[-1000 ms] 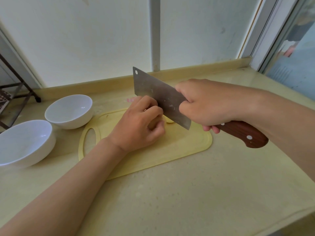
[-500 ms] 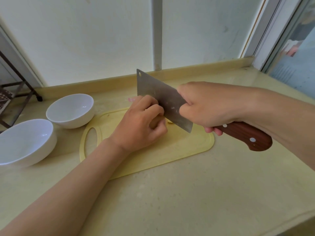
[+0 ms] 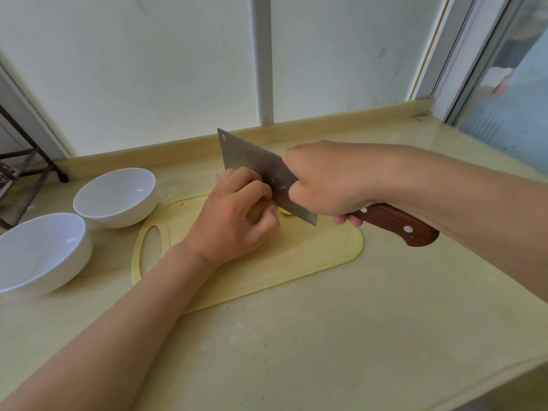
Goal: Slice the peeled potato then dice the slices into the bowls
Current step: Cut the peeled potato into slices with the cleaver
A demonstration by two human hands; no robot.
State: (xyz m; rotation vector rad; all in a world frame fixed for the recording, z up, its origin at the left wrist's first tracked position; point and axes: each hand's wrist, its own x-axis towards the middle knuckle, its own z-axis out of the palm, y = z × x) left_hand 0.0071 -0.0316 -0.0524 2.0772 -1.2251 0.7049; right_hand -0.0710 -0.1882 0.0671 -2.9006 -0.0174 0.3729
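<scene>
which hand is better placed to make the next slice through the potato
Right. The right hand grips the cleaver by its wooden handle, blade angled down at the potato on the cutting board. The left hand curls over the potato, steadying it, and holds no tool.

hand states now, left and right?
Left hand: curled round the potato, which is mostly hidden.
Right hand: grips the cleaver by its handle.

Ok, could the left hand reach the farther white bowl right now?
Probably yes: only bare cutting board lies between the left hand and the farther bowl, though it now grips the potato.
</scene>
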